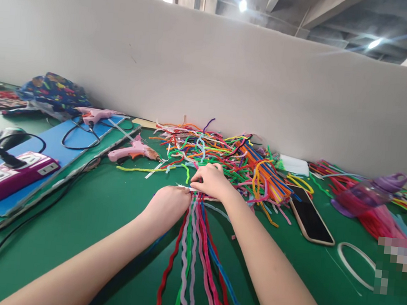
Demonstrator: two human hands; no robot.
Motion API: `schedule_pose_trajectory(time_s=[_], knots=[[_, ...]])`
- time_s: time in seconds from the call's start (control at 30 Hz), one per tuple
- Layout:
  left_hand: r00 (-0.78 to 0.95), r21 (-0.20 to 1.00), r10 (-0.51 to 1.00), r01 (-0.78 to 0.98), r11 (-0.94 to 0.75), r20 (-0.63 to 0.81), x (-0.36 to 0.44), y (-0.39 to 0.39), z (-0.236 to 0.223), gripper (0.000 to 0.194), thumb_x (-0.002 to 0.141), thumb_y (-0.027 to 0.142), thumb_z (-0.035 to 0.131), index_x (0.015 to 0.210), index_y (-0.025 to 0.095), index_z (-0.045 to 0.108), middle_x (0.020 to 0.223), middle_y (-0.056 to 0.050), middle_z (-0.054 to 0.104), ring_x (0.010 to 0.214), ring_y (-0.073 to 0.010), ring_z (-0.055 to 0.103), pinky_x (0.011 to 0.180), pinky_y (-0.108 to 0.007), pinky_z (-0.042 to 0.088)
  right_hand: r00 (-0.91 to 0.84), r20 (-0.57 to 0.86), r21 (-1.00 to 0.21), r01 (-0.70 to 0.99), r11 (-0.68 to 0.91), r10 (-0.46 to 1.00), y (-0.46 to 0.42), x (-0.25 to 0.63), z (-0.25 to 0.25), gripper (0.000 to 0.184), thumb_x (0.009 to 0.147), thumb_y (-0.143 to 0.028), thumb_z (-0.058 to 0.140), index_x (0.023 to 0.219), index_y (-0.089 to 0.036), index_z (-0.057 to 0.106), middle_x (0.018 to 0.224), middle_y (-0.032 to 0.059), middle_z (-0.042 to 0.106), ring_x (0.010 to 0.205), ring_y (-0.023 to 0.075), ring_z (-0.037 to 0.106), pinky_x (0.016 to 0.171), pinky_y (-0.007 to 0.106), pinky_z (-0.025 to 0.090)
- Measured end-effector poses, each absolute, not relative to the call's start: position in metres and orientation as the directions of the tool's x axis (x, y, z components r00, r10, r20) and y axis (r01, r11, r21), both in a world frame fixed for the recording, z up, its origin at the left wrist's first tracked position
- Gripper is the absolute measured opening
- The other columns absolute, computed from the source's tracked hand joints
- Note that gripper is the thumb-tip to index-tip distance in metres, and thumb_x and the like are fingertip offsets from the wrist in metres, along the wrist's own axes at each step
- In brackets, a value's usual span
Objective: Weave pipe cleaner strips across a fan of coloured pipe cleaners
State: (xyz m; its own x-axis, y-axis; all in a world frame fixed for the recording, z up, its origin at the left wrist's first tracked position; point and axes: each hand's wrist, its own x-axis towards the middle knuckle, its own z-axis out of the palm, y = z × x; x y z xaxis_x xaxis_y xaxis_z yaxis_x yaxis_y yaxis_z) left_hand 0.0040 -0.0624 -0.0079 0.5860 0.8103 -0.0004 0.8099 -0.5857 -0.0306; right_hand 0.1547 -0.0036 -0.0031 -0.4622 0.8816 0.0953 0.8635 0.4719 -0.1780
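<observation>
Wavy pipe cleaners [196,247] in red, lilac, green, pink and blue fan out toward me over the green table. At their far ends a small white strip [186,188] shows between my hands. My left hand [170,206] is closed at the left end of this strip, its fingertips mostly hidden behind the knuckles. From the right, my right hand [212,179] reaches over the tops of the pipe cleaners, thumb and fingers pinched at the strip. Just beyond my hands lies a tangled heap of colourful pipe cleaners [186,143].
Left of the heap lies a pink glue gun [133,153]; another glue gun [94,114] rests on a blue board [51,145]. A purple power strip [17,173] has a black cable. On the right are a phone [312,216], a purple-lidded bottle [368,194] and a white ring [352,267].
</observation>
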Motion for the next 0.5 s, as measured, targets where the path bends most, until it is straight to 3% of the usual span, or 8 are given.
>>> schedule_pose_trajectory(time_s=[0.27,0.5], knots=[[0.579,-0.035,0.816,0.815,-0.578,0.005,0.0039,-0.0643,-0.0058,0.027,0.081,0.001,0.048,0.097,0.011,0.068,0.092,-0.015,0.072,0.097,-0.0231,0.068,0.089,-0.031,0.049,-0.439,0.054,-0.237,0.867,0.439,0.897,-0.0026,0.1538,-0.0035,0.014,0.076,-0.021,0.061,0.074,-0.024,0.075,0.079,0.0004,0.072,0.088,0.0171,0.058,0.092,0.036,0.029],[0.583,-0.02,0.812,0.812,-0.583,0.016,0.0024,-0.0645,-0.0055,0.026,0.082,0.004,0.049,0.1,0.011,0.067,0.095,-0.015,0.072,0.097,-0.0219,0.068,0.09,-0.029,0.049,-0.46,0.032,-0.3,0.843,0.448,0.887,0.0014,0.1536,-0.0083,0.015,0.078,-0.026,0.06,0.083,-0.026,0.075,0.092,-0.0007,0.073,0.098,0.0178,0.06,0.088,0.03,0.033]])
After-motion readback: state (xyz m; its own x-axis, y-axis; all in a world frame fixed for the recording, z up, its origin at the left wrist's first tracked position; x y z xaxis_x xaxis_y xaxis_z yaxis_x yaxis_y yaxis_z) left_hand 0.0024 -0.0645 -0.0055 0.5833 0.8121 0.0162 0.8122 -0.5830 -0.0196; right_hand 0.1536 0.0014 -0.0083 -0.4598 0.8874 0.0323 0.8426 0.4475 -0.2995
